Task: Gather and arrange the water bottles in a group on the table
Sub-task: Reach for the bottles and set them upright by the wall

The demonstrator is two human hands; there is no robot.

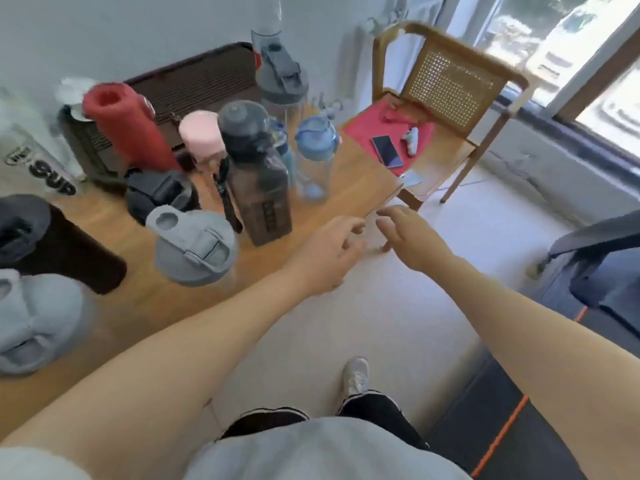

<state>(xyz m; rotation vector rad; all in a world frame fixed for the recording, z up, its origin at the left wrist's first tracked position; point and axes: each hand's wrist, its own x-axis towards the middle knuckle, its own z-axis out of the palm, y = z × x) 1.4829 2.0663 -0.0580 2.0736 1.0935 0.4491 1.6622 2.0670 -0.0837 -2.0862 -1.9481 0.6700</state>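
Torso: a pale grey shirt [325, 452] and dark trousers [374, 410] are seen nearest the camera, with a white shoe [356, 374] on the light floor below.
Left hand: the left hand [329, 254] is held just off the near edge of the wooden table [346, 181], its fingers loosely curled and slightly apart; nothing is held.
Right hand: the right hand [405, 233] is stretched out beside the left, near the table's corner, with fingers relaxed and a little spread; nothing is gripped. Whether the fingertips touch the table edge cannot be told.
Nearest bottles: a clear bottle with a grey flip lid [194, 247] and a dark smoky square bottle with a black cap [259, 174] are stood closest to the hands.
Further bottles: a clear bottle with a blue lid [315, 150], a pink-capped bottle [202, 135], a red cylindrical flask [128, 123], a black-lidded bottle [159, 195] and a tall clear bottle with a grey lid [284, 81] are clustered behind.
Left edge: a grey-lidded bottle [31, 320] and a dark bottle [52, 244] are set apart from the cluster.
Chair: a wooden cane-backed chair [450, 81] is placed beyond the table, bearing a red cushion [374, 126] and a phone [388, 150].
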